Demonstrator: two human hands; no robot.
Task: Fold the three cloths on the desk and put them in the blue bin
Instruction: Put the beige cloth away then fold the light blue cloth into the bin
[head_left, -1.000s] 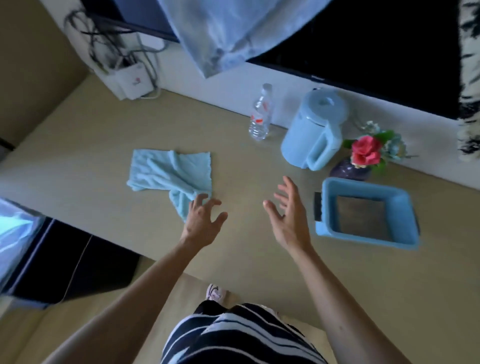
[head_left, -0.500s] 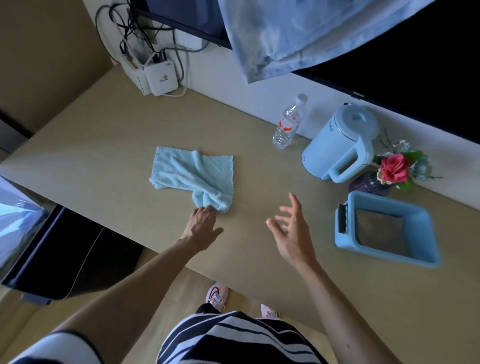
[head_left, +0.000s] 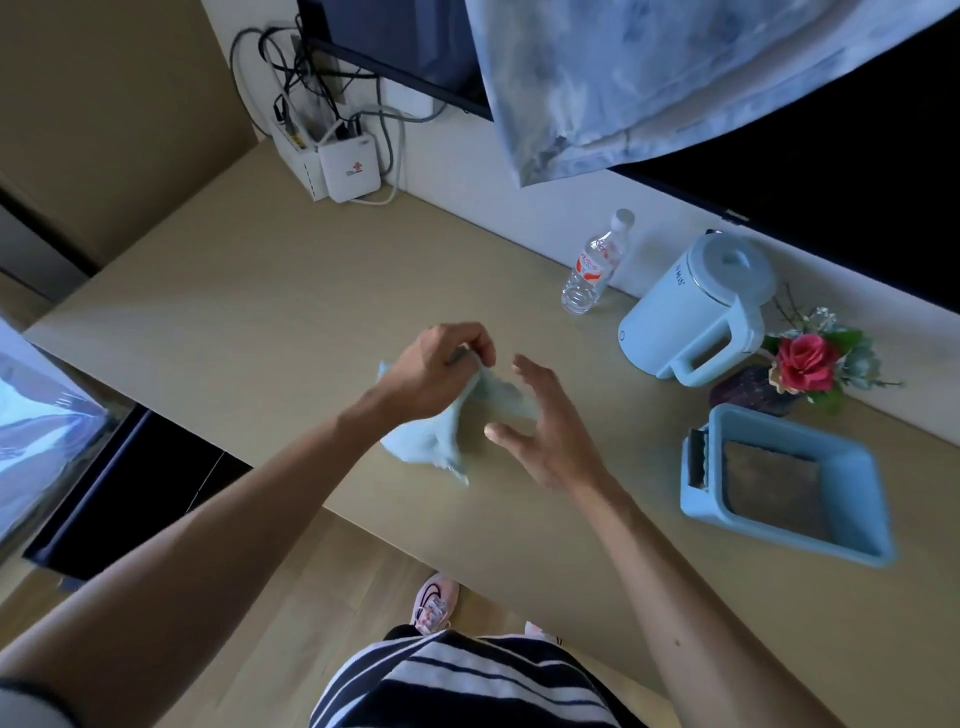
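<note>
Left hand (head_left: 436, 371) pinches bunched cloth (head_left: 427, 441), hiding its top; right hand (head_left: 540, 431) spread open.

Soft, fleecy fabric marks the pale blue cloth (head_left: 431, 441), set against the smooth, matt, wood-look bench (head_left: 234, 322). The blue bin (head_left: 769, 532) is matt plastic, the kettle (head_left: 691, 322) smooth plastic with a faint sheen, the bottle (head_left: 592, 270) clear, glossy plastic.
</note>
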